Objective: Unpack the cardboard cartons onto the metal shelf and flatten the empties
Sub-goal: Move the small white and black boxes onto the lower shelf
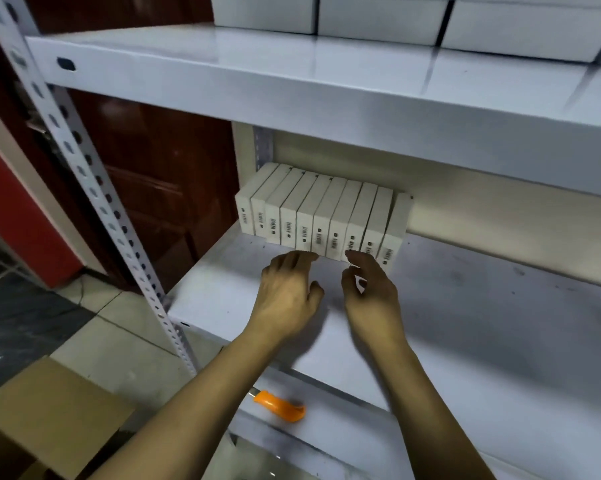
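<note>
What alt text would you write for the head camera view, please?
The left hand and right hand, both open, reach to a row of white boxes standing on edge on a metal shelf. An orange-handled tool lies on the lower shelf; a cardboard carton sits lower left.

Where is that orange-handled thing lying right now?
The orange-handled tool lies low in the head view's centre, on the lower shelf beneath the tier with the white boxes, just right of the left forearm.
</note>
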Available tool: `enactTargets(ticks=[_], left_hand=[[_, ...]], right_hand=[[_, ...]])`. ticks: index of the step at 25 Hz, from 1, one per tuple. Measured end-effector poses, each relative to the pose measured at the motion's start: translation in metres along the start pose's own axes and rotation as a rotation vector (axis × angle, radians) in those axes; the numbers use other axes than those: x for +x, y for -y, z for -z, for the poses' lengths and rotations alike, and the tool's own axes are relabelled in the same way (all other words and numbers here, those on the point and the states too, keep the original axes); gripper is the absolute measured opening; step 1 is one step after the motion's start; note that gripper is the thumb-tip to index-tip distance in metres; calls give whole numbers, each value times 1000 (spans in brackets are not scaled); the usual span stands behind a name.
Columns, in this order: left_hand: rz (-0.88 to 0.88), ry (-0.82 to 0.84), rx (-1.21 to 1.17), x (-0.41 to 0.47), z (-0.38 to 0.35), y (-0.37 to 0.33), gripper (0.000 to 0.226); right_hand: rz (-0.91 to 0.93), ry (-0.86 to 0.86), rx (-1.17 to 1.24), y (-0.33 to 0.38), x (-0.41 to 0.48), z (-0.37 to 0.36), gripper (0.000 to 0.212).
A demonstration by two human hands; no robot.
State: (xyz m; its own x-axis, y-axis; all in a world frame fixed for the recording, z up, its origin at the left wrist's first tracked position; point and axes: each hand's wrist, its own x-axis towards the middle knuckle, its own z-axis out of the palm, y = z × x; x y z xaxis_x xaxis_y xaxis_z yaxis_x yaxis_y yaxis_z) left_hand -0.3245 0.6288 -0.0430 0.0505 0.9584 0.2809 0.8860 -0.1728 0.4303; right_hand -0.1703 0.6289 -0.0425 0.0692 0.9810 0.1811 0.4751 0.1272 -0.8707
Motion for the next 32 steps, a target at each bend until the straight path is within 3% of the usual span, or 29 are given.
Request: enactTargets(ticks=[15, 32], left_hand=[[245, -121, 11, -110, 60, 86, 43], [612, -246, 5, -317, 158, 168, 44]], right_hand=[[158, 202, 36, 60, -55, -106, 33], [294, 550, 36, 133, -222, -234, 31]])
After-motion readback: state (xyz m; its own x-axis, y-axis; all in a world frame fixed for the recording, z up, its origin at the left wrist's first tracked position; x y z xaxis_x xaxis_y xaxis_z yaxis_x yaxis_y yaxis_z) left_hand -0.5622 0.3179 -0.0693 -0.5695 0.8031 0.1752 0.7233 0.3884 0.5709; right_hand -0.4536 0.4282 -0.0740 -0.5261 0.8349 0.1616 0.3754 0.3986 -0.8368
